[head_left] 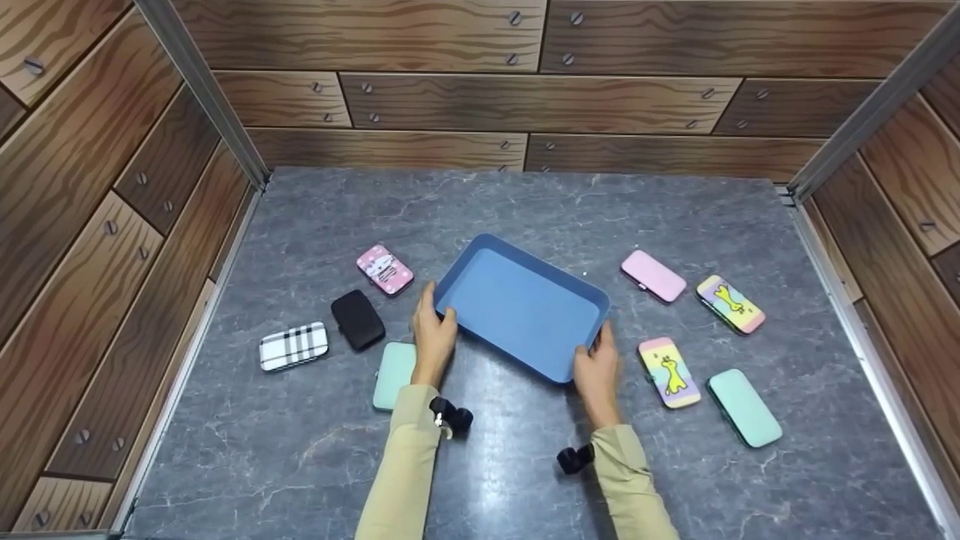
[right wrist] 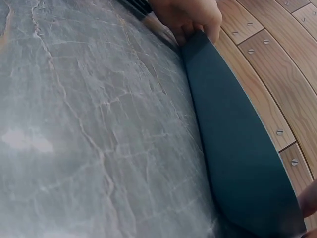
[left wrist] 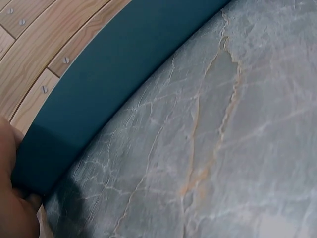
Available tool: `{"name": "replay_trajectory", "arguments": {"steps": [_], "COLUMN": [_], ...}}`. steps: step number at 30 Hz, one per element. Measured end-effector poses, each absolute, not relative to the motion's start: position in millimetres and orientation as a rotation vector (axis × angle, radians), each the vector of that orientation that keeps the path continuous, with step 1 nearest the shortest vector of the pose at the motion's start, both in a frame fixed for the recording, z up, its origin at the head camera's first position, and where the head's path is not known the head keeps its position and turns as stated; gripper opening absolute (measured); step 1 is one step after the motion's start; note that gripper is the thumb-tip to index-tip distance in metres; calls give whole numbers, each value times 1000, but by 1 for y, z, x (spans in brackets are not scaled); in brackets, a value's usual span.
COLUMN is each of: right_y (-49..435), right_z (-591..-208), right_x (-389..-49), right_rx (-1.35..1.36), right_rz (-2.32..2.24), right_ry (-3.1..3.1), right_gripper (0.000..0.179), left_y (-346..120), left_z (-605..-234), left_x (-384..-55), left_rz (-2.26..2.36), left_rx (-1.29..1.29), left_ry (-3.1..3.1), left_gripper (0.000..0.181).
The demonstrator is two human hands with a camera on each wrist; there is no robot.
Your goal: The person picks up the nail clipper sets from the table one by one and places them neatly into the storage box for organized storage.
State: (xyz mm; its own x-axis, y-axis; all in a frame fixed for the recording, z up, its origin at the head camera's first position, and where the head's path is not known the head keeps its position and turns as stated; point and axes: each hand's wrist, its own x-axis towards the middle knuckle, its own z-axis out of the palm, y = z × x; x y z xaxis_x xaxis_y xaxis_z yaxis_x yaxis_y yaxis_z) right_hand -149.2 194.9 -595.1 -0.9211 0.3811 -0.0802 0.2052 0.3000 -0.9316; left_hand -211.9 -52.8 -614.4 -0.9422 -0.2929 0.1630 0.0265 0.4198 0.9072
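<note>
A blue rectangular tray (head_left: 525,304) sits at an angle over the middle of the table, bare inside. My left hand (head_left: 433,339) grips its left corner, thumb at the near wall and fingers along the short side. At the near right corner my right hand (head_left: 598,371) holds the tray the same way. The left wrist view shows the tray's outer wall (left wrist: 94,79) with my left hand (left wrist: 15,198) at its end. Both hands appear at the wall in the right wrist view. A mint case (head_left: 394,375) is partly hidden under my left wrist.
Left of the tray lie a pink patterned case (head_left: 385,269), a black case (head_left: 358,319) and a plaid case (head_left: 294,346). To the right are a plain pink case (head_left: 653,276), two giraffe cases (head_left: 730,304) and another mint case (head_left: 744,408). Wood-patterned panels (head_left: 480,101) enclose the grey marbled table.
</note>
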Motion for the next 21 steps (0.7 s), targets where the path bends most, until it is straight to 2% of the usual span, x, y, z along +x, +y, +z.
{"name": "replay_trajectory", "arguments": {"steps": [21], "right_y": [203], "right_z": [-592], "right_x": [-154], "right_rx": [-528], "right_rz": [1668], "right_ry": [-2390], "right_gripper": [69], "left_y": [-48], "left_z": [-609], "left_x": [-206], "left_rz": [-1518], "left_rx": [238], "left_ry": [-2378], "left_gripper": [57]}}
